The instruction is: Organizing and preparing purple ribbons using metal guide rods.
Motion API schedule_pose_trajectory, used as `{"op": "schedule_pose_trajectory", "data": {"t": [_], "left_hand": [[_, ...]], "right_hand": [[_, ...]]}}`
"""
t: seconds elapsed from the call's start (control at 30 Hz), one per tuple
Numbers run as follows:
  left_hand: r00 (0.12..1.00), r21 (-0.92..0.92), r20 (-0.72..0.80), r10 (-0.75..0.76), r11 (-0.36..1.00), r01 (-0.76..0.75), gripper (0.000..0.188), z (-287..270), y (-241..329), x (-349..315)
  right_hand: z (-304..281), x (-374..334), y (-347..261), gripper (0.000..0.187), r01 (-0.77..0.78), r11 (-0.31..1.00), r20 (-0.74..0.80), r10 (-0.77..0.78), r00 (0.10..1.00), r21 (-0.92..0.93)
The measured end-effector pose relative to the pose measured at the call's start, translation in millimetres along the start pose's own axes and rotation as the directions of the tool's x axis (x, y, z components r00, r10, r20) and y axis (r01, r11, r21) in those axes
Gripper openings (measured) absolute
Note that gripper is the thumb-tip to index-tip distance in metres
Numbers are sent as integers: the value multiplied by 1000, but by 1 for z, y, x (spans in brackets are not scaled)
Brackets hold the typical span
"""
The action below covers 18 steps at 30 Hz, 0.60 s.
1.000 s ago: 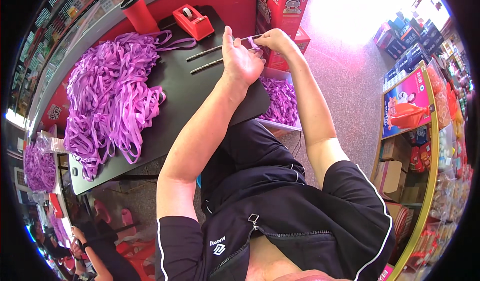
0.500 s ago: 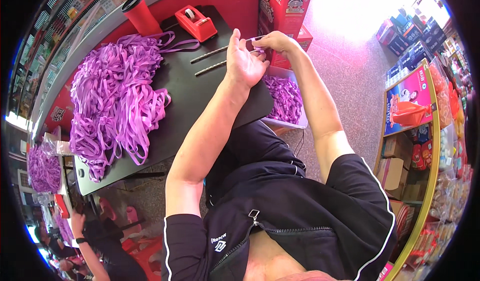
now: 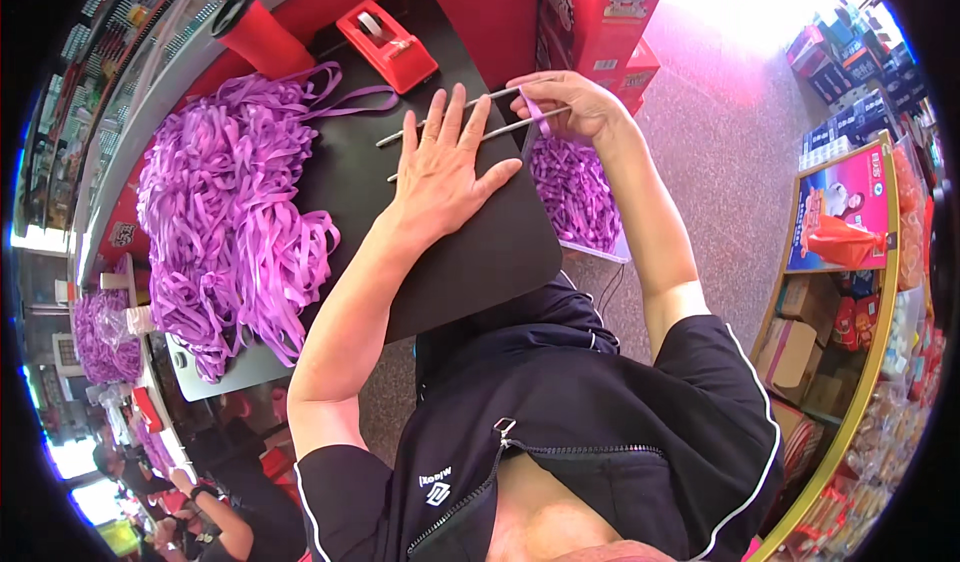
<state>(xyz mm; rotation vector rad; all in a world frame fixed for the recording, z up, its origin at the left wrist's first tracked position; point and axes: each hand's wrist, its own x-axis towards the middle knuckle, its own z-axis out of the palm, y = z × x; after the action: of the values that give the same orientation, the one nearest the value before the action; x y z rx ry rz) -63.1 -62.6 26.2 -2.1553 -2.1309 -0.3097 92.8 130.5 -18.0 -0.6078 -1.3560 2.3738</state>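
Note:
Two thin metal rods [image 3: 500, 131], spiral-patterned at their far-left ends in the earlier frame, lie side by side across the black table [image 3: 480, 272]. My left hand [image 3: 436, 177] is spread flat over them, fingers apart, palm down. At the rods' right ends, past the table edge, my right hand [image 3: 583, 107] pinches a purple ribbon [image 3: 537, 115] that runs around the rods. Its fingertips are partly hidden. To the left lies a big loose heap of purple ribbon loops [image 3: 235, 212]. Below my right hand, a whitish bin [image 3: 602, 254] holds more purple ribbon pieces [image 3: 575, 192].
A red tape dispenser [image 3: 388, 47] and a red tumbler [image 3: 262, 37] with a black lid stand at the table's back. Red cartons [image 3: 600, 22] are stacked beyond the bin. Shelves of goods [image 3: 800, 347] line the right. Another person [image 3: 215, 512] works at the lower left.
My left hand has turned from palm up to palm down and moved left onto the rods. My right hand has shifted slightly right, a strip of ribbon now showing below its fingers.

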Motion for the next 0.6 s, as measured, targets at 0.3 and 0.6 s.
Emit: {"op": "schedule_pose_trajectory", "data": {"t": [0.3,0.6], "left_hand": [[998,-27,52,37,999,-36,81,2,8,11],[996,-67,-80,41,997,-47,73,-15,18,7]], "right_hand": [[-112,-55,-26,30,193,976,-226,-167,960,100],[-183,-53,220,48,-310,646,-544,-194,816,-697]]}}
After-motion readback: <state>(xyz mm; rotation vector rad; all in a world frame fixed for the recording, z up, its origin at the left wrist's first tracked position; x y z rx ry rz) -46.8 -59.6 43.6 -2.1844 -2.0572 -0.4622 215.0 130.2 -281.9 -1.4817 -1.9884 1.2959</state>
